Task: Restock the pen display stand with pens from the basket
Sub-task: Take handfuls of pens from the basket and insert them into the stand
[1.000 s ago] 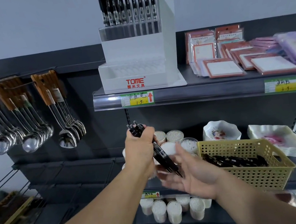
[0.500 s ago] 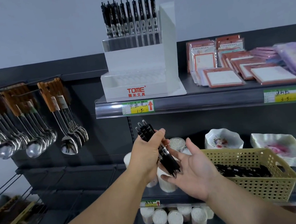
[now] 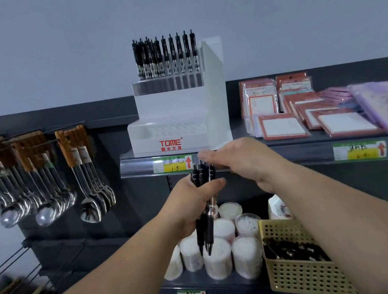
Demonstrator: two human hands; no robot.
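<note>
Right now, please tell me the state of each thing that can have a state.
left hand, grips the pen bundle.
right hand, flat and open above the bundle's tops; contact unclear.
pen bundle, upright, tips down, held.
display stand, top tier holds a row of pens; lower tiers empty.
basket, upright, holds loose pens.

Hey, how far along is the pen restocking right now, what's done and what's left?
Done: the top tier of the display stand holds a row of black pens. In hand: the left hand grips a bundle of pens, the right hand flat above their tops. Left: the stand's lower tiers show no pens, and the basket has more inside.
</note>
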